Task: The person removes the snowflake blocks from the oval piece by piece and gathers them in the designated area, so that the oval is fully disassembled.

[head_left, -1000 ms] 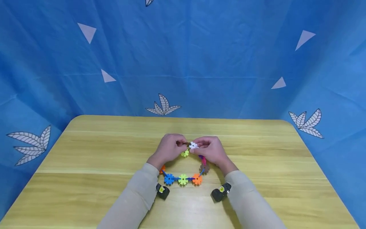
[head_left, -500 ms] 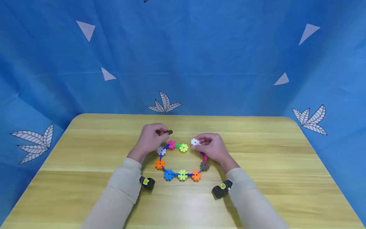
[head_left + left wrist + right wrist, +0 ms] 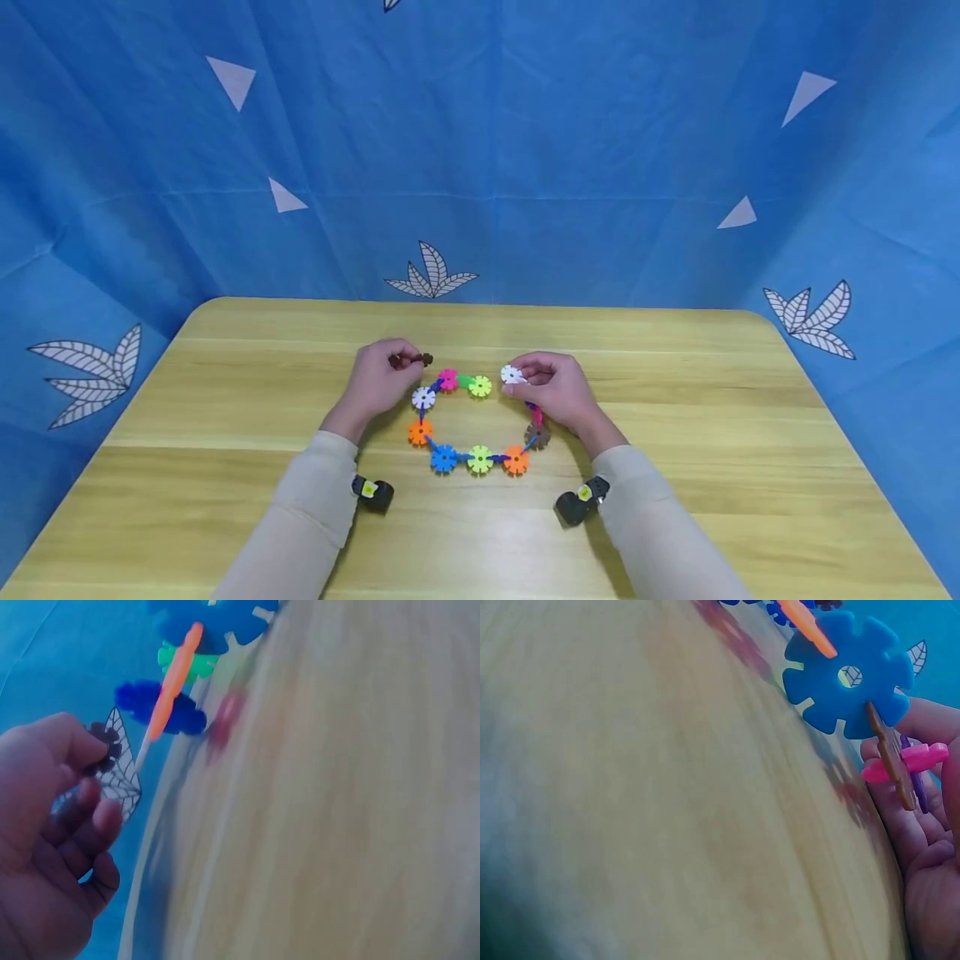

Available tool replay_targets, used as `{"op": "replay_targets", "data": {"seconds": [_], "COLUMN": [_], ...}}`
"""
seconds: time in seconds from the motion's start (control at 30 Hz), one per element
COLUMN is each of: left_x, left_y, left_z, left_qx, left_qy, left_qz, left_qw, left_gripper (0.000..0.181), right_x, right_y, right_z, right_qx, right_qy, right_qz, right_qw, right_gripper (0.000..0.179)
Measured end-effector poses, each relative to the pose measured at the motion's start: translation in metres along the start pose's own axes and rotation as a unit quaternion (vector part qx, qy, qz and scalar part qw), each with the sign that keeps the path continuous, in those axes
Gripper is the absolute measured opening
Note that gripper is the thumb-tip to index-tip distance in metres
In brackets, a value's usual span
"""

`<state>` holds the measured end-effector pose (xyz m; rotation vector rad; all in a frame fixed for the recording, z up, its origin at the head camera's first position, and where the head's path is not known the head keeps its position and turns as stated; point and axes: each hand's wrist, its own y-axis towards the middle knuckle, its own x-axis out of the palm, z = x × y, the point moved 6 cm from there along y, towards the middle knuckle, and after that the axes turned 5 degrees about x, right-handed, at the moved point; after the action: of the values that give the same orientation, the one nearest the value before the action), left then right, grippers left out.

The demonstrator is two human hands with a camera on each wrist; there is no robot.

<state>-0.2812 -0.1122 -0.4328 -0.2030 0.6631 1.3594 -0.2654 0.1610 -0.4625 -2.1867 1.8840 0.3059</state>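
Notched plastic snowflake discs of several colours are linked in a ring-shaped chain (image 3: 480, 458) on the wooden table. My left hand (image 3: 378, 379) pinches a dark brown snowflake disc (image 3: 105, 746) between thumb and fingers, beyond the chain's far left side. With thumb and fingers, my right hand (image 3: 561, 387) holds the white snowflake disc (image 3: 512, 374) at one end of the chain. Left of it, across a gap, lies the yellow-green disc (image 3: 480, 386) at the other end. From the right hand the chain runs down through purple and pink discs to a brown disc (image 3: 537, 435).
The light wooden table (image 3: 712, 400) spreads out around both hands. Behind it hangs a blue cloth (image 3: 480, 125) with leaf and triangle prints. A small black camera is strapped to each wrist.
My left hand has pulled away to the left from the white and yellow-green discs, carrying the brown disc; it has since moved a little farther left. My right hand stays at the white disc.
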Motion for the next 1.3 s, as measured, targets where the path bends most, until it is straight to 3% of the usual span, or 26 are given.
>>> {"op": "replay_targets", "data": {"seconds": [0.17,0.4,0.57,0.77,1.3], "left_x": [-0.006,-0.011,-0.012,-0.013,-0.018], "left_y": [-0.002,-0.006,-0.009,-0.012,-0.019], "left_z": [-0.004,-0.008,-0.009,-0.011,-0.022], "left_qx": [-0.009,-0.024,-0.023,-0.012,-0.036], "left_qy": [0.027,0.029,0.039,0.066,0.121], "left_qz": [0.002,-0.004,-0.008,-0.012,-0.011], "left_qw": [0.9996,0.9993,0.9989,0.9977,0.9919], "left_gripper": [0.006,0.019,0.03,0.024,0.025], "right_x": [0.0,0.001,0.002,0.002,0.002], "right_y": [0.001,-0.001,-0.007,-0.021,-0.02], "right_z": [0.0,0.003,-0.01,-0.036,-0.035], "right_qx": [-0.005,0.005,0.0,-0.01,-0.003], "right_qy": [-0.01,0.004,0.006,0.003,0.004], "right_qz": [0.003,-0.008,-0.022,-0.028,-0.016], "right_qw": [0.9999,0.9999,0.9997,0.9996,0.9999], "right_gripper": [0.033,0.033,0.03,0.028,0.03]}}
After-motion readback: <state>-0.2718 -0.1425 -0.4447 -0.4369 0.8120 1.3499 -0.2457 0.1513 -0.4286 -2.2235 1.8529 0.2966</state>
